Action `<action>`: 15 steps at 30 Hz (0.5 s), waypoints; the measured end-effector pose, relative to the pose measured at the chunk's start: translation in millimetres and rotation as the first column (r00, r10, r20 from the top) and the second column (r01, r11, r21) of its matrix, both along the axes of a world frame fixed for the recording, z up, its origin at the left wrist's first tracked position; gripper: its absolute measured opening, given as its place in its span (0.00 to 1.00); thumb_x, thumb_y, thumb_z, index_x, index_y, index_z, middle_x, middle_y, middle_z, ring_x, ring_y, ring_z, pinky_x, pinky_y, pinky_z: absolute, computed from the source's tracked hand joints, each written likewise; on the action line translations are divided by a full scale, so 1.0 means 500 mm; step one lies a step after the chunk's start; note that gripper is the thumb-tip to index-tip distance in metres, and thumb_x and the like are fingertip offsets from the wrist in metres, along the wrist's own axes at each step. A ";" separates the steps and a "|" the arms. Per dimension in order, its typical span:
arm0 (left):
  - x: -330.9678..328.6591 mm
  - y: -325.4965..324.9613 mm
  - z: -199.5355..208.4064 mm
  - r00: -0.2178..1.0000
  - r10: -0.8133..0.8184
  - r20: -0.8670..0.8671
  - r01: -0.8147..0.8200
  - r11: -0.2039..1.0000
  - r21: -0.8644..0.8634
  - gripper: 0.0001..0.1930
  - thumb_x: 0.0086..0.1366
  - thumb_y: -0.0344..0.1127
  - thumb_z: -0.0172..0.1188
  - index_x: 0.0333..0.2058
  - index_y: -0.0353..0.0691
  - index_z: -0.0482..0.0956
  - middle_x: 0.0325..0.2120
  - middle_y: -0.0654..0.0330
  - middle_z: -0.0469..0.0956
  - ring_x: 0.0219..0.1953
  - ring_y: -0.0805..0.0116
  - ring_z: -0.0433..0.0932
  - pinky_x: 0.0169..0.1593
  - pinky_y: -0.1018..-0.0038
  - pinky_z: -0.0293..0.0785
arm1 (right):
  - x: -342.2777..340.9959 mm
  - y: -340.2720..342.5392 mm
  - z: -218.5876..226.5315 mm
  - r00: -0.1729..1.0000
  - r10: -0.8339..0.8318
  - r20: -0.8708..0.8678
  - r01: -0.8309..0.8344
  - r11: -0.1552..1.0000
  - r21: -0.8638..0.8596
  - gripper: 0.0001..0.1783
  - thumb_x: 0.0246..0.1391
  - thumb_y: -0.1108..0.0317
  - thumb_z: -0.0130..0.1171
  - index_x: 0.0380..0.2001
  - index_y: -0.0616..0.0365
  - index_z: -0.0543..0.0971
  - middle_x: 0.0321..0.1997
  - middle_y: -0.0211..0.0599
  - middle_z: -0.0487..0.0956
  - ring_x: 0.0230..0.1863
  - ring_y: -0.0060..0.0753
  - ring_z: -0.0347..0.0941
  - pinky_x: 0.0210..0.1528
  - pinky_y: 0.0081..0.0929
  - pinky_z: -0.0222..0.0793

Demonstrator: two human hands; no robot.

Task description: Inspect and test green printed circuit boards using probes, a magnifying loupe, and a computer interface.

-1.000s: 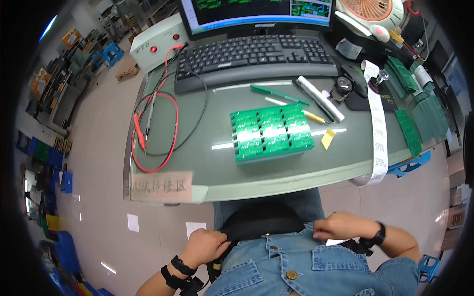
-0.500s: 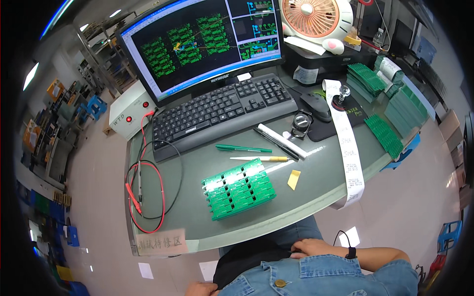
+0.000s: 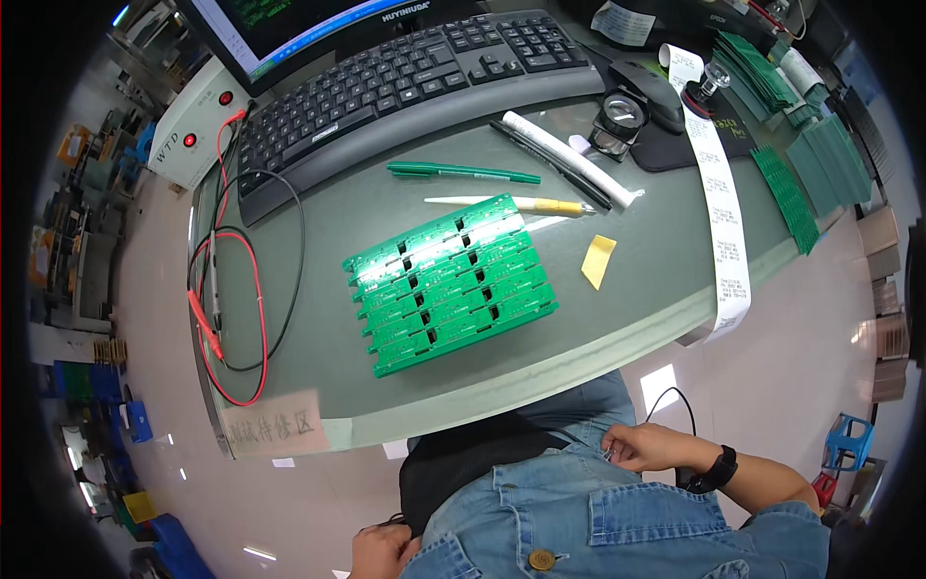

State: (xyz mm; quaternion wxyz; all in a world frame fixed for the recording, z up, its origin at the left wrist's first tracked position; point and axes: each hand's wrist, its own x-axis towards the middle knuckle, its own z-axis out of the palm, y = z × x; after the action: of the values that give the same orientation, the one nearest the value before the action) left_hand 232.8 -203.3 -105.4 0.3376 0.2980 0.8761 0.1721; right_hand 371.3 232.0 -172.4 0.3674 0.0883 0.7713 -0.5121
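Observation:
My right hand (image 3: 639,450) is over my lap at the denim jacket's edge, its fingers curled together. Whatever they pinch is too small to make out. Lower and to the left, my left hand (image 3: 380,552) is closed beside the jacket's other edge (image 3: 439,555); its fingertips are partly hidden. Both hands are off the table. A stack of green circuit board panels (image 3: 453,285) lies on the table, nearest the front edge. Just behind it are a white and yellow pen-like tool (image 3: 540,206) and a green pen (image 3: 463,173). A yellow paper piece (image 3: 598,262) lies to its right.
Red and black test leads (image 3: 258,318) loop at left from a white box (image 3: 198,125). Behind are a keyboard (image 3: 415,87), monitor (image 3: 280,29) and mouse (image 3: 648,95). A long paper strip (image 3: 725,222) hangs over the table's right edge, near more green boards (image 3: 786,198).
The view has tipped downward and closer, so the table's things appear higher and larger. My right hand's fingers, earlier resting on my lap, are now curled together at the jacket's edge.

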 end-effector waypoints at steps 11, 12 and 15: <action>-0.016 0.013 -0.030 0.999 -0.044 0.020 0.043 0.999 0.032 0.06 0.51 0.36 0.57 0.24 0.42 0.77 0.23 0.57 0.78 0.26 0.57 0.78 0.31 0.69 0.71 | 0.096 0.003 -0.028 0.914 -0.281 0.292 0.339 0.926 -0.169 0.10 0.58 0.67 0.56 0.39 0.61 0.74 0.33 0.28 0.76 0.35 0.18 0.72 0.42 0.19 0.69; -0.018 0.001 -0.046 0.998 -0.063 0.008 0.063 0.998 0.030 0.06 0.55 0.37 0.56 0.27 0.42 0.79 0.25 0.57 0.79 0.27 0.61 0.79 0.32 0.71 0.72 | 0.096 -0.002 -0.036 0.801 -0.488 0.346 0.566 0.806 -0.173 0.09 0.58 0.67 0.56 0.39 0.60 0.75 0.32 0.29 0.77 0.35 0.19 0.73 0.41 0.20 0.69; -0.027 0.057 0.022 0.993 -0.024 0.117 0.036 0.994 -0.099 0.14 0.60 0.44 0.53 0.28 0.39 0.78 0.22 0.45 0.78 0.27 0.45 0.78 0.30 0.56 0.71 | 0.059 0.002 -0.038 0.833 -0.524 0.174 0.541 0.838 -0.067 0.10 0.58 0.67 0.57 0.40 0.60 0.74 0.32 0.31 0.78 0.34 0.22 0.74 0.40 0.21 0.70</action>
State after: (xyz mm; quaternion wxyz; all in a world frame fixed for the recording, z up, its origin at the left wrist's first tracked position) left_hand 219.4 -174.8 -94.4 0.4047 0.2833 0.8582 0.1396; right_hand 400.6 233.1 -191.5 0.2709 0.3167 0.6562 -0.6290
